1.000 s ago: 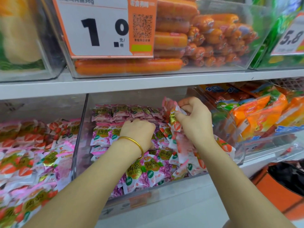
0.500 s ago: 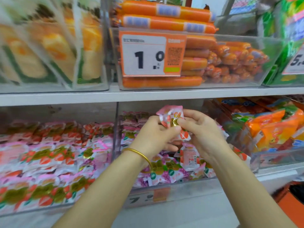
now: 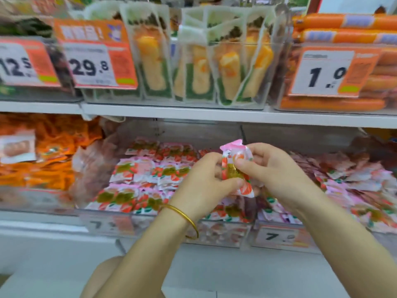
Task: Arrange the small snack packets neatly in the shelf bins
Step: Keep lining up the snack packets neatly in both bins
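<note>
Packets (image 3: 235,164): a small pink-and-red bunch is standing upright between both hands, in the air just over the middle bin.
Left hand (image 3: 204,186): its fingers (image 3: 225,184) are curling round the bunch's lower left side, clamping it.
Right hand (image 3: 275,168): its fingers (image 3: 247,166) are pinching the bunch from the right, thumb pressing on its front.
Bin (image 3: 150,223): clear-fronted, it is holding like packets lying in rows.
Right bin (image 3: 260,229): more pink packets are lying jumbled in it.
Bangle (image 3: 184,215): gold, it is sitting on the left wrist.
Shelf (image 3: 193,116): white, it is running above the bins, carrying sausages (image 3: 343,20) at far right.
</note>
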Action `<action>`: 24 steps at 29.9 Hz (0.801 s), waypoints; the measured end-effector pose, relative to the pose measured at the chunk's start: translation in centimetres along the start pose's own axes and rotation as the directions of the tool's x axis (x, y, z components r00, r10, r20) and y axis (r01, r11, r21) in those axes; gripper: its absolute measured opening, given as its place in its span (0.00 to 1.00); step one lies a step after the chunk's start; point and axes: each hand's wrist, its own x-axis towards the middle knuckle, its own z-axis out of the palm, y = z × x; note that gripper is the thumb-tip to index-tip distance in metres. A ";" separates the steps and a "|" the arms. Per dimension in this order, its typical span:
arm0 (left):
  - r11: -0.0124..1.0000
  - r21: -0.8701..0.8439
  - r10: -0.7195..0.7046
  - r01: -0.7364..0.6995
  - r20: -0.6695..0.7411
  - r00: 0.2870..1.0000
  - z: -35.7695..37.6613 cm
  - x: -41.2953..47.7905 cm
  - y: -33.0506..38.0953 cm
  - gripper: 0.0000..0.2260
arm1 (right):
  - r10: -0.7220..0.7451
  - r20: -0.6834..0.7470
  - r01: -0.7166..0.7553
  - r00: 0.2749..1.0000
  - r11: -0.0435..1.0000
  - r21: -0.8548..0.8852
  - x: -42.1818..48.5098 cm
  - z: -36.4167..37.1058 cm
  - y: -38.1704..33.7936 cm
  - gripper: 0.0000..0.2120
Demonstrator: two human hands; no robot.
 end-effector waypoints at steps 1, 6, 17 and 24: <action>1.000 0.010 -0.014 0.014 -0.016 1.000 -1.1 -0.2 -0.4 0.14 | 0.014 0.018 -0.014 1.000 1.000 0.010 0.6 1.1 0.1 0.04; 0.990 0.086 -0.103 0.110 -0.075 0.992 -6.0 0.0 -3.0 0.15 | 0.167 0.095 -0.170 0.981 0.985 0.025 4.5 4.6 0.7 0.06; 0.970 0.119 -0.153 0.211 -0.378 0.913 -12.2 4.2 -8.7 0.10 | 0.382 0.015 -0.380 0.924 0.922 -0.069 15.3 9.7 2.1 0.09; 0.937 0.202 -0.136 0.286 -0.541 0.830 -12.0 8.4 -9.2 0.15 | 0.165 -0.346 -0.289 0.924 0.892 -0.347 19.3 11.2 4.5 0.09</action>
